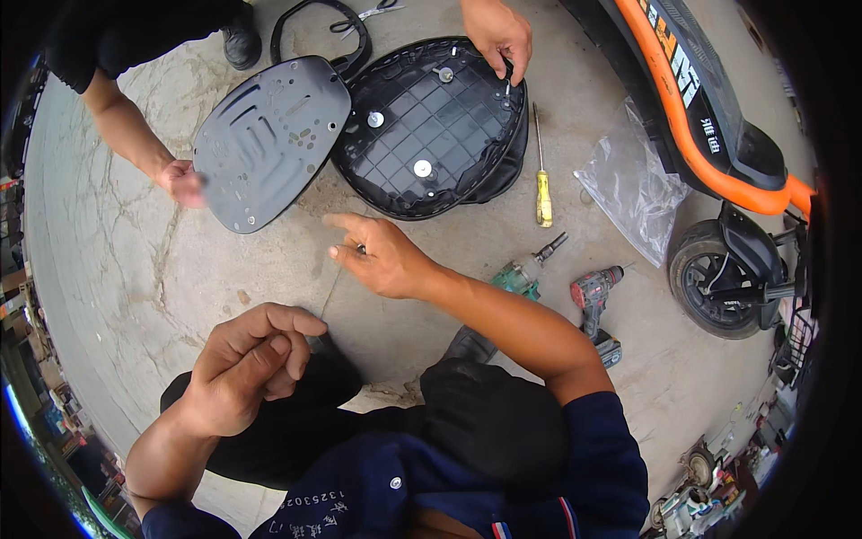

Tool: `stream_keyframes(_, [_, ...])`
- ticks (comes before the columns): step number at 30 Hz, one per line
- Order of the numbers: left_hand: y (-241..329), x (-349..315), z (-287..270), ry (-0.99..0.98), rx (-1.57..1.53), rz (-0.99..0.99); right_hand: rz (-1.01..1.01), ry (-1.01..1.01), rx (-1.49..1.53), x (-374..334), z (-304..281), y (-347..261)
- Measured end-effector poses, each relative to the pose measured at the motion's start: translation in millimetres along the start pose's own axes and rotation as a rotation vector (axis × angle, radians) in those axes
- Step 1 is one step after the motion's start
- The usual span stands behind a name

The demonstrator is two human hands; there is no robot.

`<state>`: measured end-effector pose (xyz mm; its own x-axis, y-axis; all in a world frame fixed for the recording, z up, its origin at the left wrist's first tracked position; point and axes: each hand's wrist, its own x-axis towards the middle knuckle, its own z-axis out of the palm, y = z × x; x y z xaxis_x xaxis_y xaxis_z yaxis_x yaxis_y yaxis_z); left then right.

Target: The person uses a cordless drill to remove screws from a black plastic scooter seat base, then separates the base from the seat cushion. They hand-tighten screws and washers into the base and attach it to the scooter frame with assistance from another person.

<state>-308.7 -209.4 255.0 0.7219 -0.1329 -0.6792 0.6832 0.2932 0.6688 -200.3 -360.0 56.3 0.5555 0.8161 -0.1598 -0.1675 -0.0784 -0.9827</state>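
Observation:
My right hand (388, 259) reaches over the floor below the flat black metal plate (260, 144), its index finger stretched to the left. Between its thumb and curled fingers shows a small dark metal piece (361, 250), too small to name. Nearer to me, my left hand (251, 364) is raised with fingers curled against the thumb; what is in it, if anything, is hidden. A co-worker's hand (184, 182) grips the plate's left edge. Their other hand (501, 40) pinches at the far right rim of a black oval shell (431, 117) with a gridded inside and round metal washers.
Right of the shell lie a yellow-handled screwdriver (543, 198) and a clear plastic bag (633, 193). A green power tool (521, 277) and a red-grey drill (594, 296) rest near my right forearm. Beyond are a black loop-shaped part (278, 31), scissors (373, 13) and an orange-black scooter (691, 135).

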Motion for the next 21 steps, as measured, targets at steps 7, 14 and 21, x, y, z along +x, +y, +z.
stream_keyframes(7, [-1,-18,-11,-0.179,0.102,-0.085,0.201,-0.215,-0.274,-37,-5,-13])
stream_keyframes(14, [8,-33,-24,-0.426,0.178,0.212,0.218,-0.278,-0.871,-25,-59,-59])
stream_keyframes(21, [11,-52,-36,-0.351,0.136,0.239,-0.054,-0.274,-0.803,-2,7,-10])
